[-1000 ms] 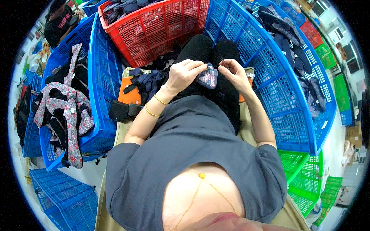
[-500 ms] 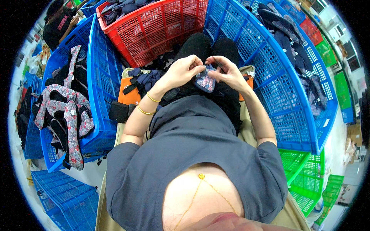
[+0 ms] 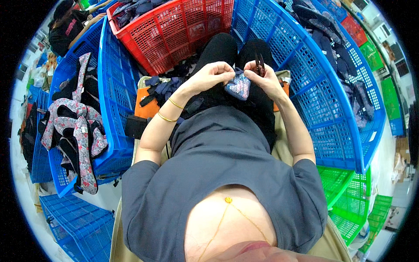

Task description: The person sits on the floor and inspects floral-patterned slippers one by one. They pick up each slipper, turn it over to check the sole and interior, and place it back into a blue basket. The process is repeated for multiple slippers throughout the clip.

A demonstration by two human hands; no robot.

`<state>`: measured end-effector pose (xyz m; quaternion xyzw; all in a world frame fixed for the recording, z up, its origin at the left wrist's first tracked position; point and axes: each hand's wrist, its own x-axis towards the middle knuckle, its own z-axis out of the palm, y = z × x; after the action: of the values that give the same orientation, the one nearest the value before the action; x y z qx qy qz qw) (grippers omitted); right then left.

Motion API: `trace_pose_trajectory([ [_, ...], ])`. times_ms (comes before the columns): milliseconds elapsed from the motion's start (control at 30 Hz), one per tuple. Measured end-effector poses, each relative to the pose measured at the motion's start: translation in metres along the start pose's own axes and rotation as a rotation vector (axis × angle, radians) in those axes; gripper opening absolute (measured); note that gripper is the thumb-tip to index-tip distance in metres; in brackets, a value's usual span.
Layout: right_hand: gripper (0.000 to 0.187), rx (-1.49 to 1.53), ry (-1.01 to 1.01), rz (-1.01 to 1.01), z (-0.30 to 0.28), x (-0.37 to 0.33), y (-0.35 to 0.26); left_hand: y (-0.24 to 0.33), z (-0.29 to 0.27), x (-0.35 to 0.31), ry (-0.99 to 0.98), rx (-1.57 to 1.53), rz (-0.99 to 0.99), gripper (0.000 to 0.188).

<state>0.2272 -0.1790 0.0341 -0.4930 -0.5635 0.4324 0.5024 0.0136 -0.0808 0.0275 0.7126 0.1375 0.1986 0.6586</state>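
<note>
R blue crate (image 3: 301, 102), the biggest item, was set along the person's R side, tall mesh wall turned to the lap; dk-blue & patterned pcs (image 3: 329, 52) were piled beyond that wall. L blue crate (image 3: 117, 102) was placed opposite, w/ floral & black pcs (image 3: 78, 126) heaped inside. Red crate (image 3: 179, 37) was stood past the knees, tilted in view, dk pcs (image 3: 139, 6) loaded in it. Green crates (image 3: 345, 209) were seen low R, more blue crates (image 3: 80, 225) low L. A co-worker (image 3: 63, 28) in black was partly shown top L, arm held out nr the L blue crate's far end.

Grey shirt (image 3: 222, 148) & black trousers (image 3: 220, 54) were worn by the seated person. Navy strips (image 3: 163, 87) were bunched by the L thigh, partly over an orange panel (image 3: 142, 107).

L hand (image 3: 214, 77) was closed in a pinch on the upper L edge of the small fabric pc (image 3: 238, 88), which was held just above the lap, btwn both hands, its rounded end toward the body. R hand (image 3: 264, 78) was curled round a dk two-pronged tool (image 3: 260, 65), prongs pointed away from the body; its thumb was put at the pc's upper R edge, whether pinching couldn't be told. Two gold bangles (image 3: 167, 117) were worn on the L forearm.
</note>
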Motion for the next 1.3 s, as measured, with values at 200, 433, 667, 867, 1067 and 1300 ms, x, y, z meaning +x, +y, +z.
trace_pose_trajectory([
  [200,0.026,-0.061,0.016,-0.005,0.000,0.001,0.003,-0.010,-0.006,0.006,-0.022,-0.157,-0.006,0.020],
  [433,0.036,-1.019,-0.064,-0.128,0.008,-0.008,-0.082,-0.005,-0.020,0.011,-0.007,-0.081,-0.039,0.023],
  [667,0.038,-1.147,-0.451,-0.028,0.031,0.021,-0.112,0.003,-0.026,0.012,0.015,0.200,0.049,0.024],
  [867,0.041,-1.309,-0.631,0.044,0.059,0.048,-0.121,-0.010,-0.031,0.011,0.029,-0.030,-0.050,0.025],
  [1067,0.046,-1.457,-0.759,0.118,0.074,0.069,-0.118,-0.024,-0.041,0.015,-0.049,-0.328,-0.114,0.023],
  [1300,0.041,-1.522,-0.897,0.077,0.085,0.090,-0.109,-0.025,-0.044,0.020,-0.060,-0.370,-0.136,0.019],
])
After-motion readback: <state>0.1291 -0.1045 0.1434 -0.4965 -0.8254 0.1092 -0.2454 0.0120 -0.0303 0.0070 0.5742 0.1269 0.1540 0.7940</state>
